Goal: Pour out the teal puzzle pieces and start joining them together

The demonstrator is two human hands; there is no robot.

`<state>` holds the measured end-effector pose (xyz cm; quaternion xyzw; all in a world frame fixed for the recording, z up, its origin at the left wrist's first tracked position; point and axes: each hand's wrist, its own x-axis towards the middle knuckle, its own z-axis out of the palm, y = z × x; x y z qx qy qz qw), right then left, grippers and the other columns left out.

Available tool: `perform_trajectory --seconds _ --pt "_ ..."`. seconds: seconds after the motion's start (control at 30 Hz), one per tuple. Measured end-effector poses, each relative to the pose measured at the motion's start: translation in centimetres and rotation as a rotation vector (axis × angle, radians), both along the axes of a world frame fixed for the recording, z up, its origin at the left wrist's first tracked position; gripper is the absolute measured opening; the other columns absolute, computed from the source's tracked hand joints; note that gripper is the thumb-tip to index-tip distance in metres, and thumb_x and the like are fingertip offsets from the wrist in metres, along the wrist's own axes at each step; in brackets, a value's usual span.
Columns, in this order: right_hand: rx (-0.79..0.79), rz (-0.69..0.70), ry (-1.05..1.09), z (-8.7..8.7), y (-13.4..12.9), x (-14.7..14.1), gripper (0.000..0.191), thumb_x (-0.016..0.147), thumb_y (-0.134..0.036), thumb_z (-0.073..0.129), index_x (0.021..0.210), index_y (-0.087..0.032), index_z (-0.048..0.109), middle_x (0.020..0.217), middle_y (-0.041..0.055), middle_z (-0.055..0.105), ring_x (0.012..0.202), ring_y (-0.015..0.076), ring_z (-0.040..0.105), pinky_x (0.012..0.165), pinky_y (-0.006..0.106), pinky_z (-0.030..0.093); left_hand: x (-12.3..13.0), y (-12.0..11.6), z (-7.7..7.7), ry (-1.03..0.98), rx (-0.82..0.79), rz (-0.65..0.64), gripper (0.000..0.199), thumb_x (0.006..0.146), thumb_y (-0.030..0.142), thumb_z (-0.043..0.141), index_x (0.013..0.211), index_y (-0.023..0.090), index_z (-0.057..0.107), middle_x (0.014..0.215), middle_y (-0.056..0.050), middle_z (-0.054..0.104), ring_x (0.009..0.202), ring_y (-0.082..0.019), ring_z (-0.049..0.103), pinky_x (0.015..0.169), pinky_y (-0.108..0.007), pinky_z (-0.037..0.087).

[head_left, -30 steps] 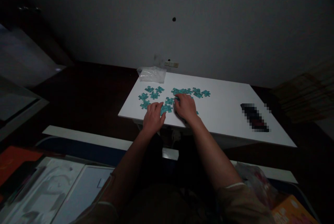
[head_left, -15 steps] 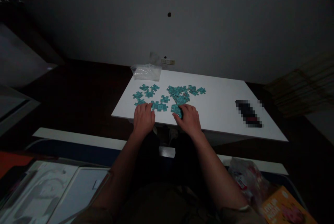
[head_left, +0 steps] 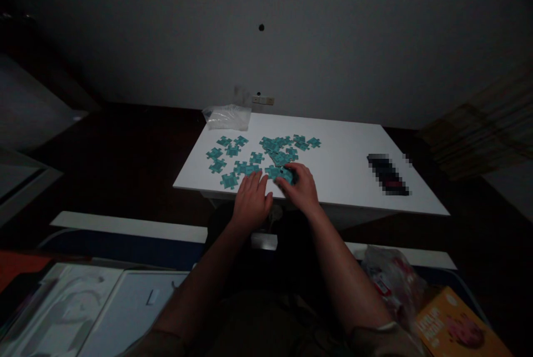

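Note:
Teal jigsaw pieces lie spread over the white table (head_left: 341, 151). My left hand (head_left: 252, 199) rests at the near edge, fingers stretched out and laid over the lower side of a joined strip of pieces (head_left: 244, 167). A loose puzzle piece (head_left: 229, 180) lies just left of it. With thumb and index finger, my right hand (head_left: 303, 187) grips a puzzle piece (head_left: 286, 172) at the near edge; the fingers partly cover it. Beyond that hand is an overlapping pile of pieces (head_left: 277, 149). Several single pieces (head_left: 232, 150) lie apart on the left.
A clear plastic bag (head_left: 228, 117) lies at the table's back left corner. A dark, pixelated object (head_left: 387, 175) is on the right. Beside me are an open white box (head_left: 137, 296) on the left, and a plastic bag (head_left: 393, 279) and orange puzzle box (head_left: 458, 323) on the right.
My left hand has moved right and nearer to me, uncovering a piece on the left. My right hand stays at its piece. The view has shifted slightly.

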<state>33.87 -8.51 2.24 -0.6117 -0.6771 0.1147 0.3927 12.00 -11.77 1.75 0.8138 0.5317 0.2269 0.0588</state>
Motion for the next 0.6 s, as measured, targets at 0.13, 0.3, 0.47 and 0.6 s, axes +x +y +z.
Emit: perform_trajectory --seconds 0.13,0.3,0.47,0.6 --pt "0.064 -0.157 -0.015 0.1 -0.3 4.2 0.040 0.103 -0.048 0.076 0.133 -0.024 0.084 0.147 0.0220 0.086 0.139 0.0429 0.075 0.123 0.061 0.058 0.0 0.0 -0.4 -0.003 -0.006 0.006 0.054 0.120 0.030 0.058 0.172 0.020 0.067 0.187 -0.021 0.066 0.180 -0.041 0.057 0.150 -0.069 0.045" --pt "-0.065 -0.239 -0.203 -0.3 -0.8 8.6 0.044 0.102 -0.046 0.072 0.135 -0.021 0.087 0.143 0.0237 0.086 0.133 0.0451 0.074 0.119 0.064 0.056 0.2 0.0 -0.3 0.008 -0.001 0.020 0.053 0.119 0.031 0.061 0.171 0.021 0.069 0.187 -0.022 0.066 0.179 -0.043 0.058 0.148 -0.071 0.046" --pt "-0.092 -0.203 -0.234 -0.7 -1.0 8.9 0.045 0.105 -0.050 0.066 0.134 -0.023 0.089 0.143 0.0230 0.085 0.134 0.0459 0.071 0.118 0.066 0.056 1.4 0.0 -0.2 0.012 0.007 0.001 0.061 0.118 0.033 0.064 0.179 0.025 0.063 0.193 -0.018 0.060 0.183 -0.044 0.051 0.151 -0.074 0.041" --pt "-0.088 -0.199 -0.240 -0.8 -1.0 8.7 0.047 0.106 -0.051 0.064 0.134 -0.024 0.089 0.144 0.0231 0.084 0.135 0.0462 0.070 0.116 0.067 0.056 2.4 0.5 -0.1 0.020 0.007 -0.051 0.062 0.119 0.036 0.065 0.180 0.031 0.062 0.196 -0.014 0.056 0.185 -0.045 0.047 0.152 -0.075 0.039"
